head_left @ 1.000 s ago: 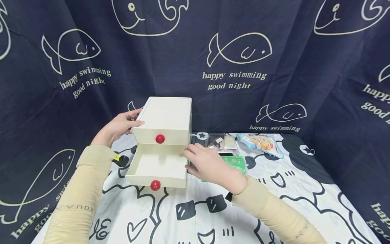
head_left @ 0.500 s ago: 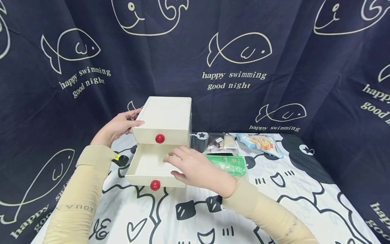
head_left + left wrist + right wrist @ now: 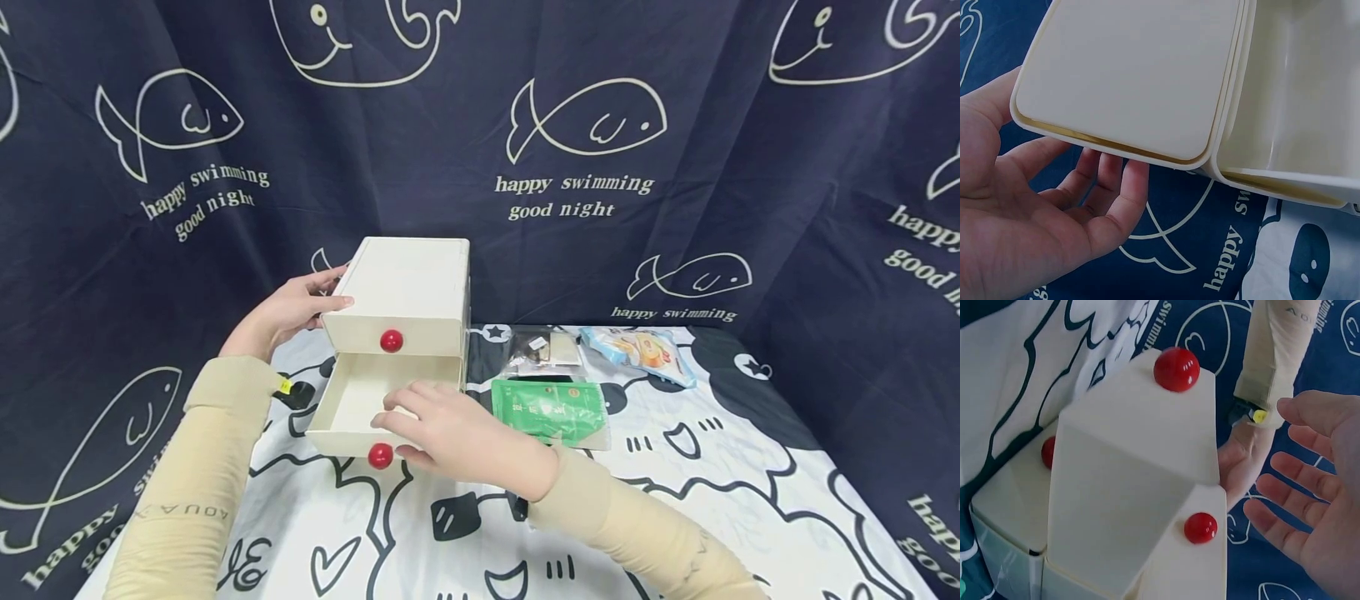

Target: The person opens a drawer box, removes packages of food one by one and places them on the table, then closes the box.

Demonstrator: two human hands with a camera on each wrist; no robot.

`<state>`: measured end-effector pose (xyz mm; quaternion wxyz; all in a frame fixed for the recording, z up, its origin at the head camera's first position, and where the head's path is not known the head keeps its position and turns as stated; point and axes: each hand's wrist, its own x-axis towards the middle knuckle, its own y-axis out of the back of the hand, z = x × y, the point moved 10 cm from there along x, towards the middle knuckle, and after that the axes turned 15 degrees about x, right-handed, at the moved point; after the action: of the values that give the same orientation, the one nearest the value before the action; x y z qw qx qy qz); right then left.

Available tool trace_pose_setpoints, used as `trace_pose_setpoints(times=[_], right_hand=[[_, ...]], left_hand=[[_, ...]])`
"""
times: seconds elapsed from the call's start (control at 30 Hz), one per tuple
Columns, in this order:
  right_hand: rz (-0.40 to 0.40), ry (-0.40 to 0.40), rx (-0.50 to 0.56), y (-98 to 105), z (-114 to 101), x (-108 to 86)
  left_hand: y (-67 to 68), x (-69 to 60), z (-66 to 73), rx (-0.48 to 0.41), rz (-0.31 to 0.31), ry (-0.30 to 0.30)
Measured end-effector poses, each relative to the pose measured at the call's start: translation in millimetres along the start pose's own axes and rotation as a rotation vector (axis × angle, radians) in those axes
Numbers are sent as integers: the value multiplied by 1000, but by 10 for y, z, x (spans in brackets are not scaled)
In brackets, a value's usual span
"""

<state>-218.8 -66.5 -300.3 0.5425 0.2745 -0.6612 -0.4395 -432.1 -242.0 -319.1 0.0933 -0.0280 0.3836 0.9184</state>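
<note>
A white drawer cabinet (image 3: 408, 275) with red knobs stands on the table, its middle drawer (image 3: 352, 442) pulled out and bare inside. My left hand (image 3: 285, 308) holds the cabinet's left side; its thumb lies at the top edge and its curled fingertips (image 3: 1138, 172) touch the panel in the left wrist view. My right hand (image 3: 450, 433) hovers over the right front of the pulled-out drawer, near its red knob (image 3: 380, 456). Its fingers are spread, loosely bent and hold nothing. In the right wrist view they are apart from the cabinet.
To the cabinet's right lie a green packet (image 3: 551, 410), a clear bag with dark and pale contents (image 3: 551, 350) and a blue snack bag (image 3: 645, 354). A dark blue fish-print curtain (image 3: 420, 167) hangs behind the patterned tablecloth (image 3: 712, 500).
My right hand has moved left and toward me, from the drawer's right side to over its front, uncovering the green packet. My left hand and the cabinet have stayed put.
</note>
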Motion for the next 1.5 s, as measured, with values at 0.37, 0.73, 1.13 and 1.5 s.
trace_pose_setpoints(times=[0.37,0.73,1.13,1.5], right_hand=[[-51,47,25,-208,-192,49],[-85,96,55,-439,-282,18],[-73,133,-148,-653,-343,-20],[-64,154,-334,-782,-335,-19]], left_hand=[[2,0,-31,-12,-1,8],[8,-14,-33,-13,-2,3],[0,-2,-20,-9,-1,3],[9,6,-24,-16,7,2]])
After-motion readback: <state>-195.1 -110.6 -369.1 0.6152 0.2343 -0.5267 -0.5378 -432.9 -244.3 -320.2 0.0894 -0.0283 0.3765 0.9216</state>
